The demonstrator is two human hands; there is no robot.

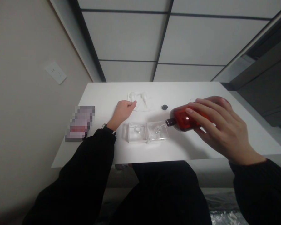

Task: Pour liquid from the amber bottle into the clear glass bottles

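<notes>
My right hand (221, 129) grips a reddish-brown bottle (184, 117), tipped on its side with its dark neck pointing left. Clear liquid runs from the mouth into the right half of a clear two-part container (137, 137). Each half has a small round form in its middle. My left hand (123, 111) rests on the table above and left of the container, its fingers curled; whether anything is inside them is hidden. Just beyond it lies a white tissue or cloth (146, 101) with small whitish pieces on it, too faint to name. A black cap (164, 107) lies left of the bottle.
A blurred-out flat object (81, 123) lies at the left end of the white table (178, 150). Behind the table stand white panels with dark strips (128, 34). A wall on the left carries a socket plate (55, 72).
</notes>
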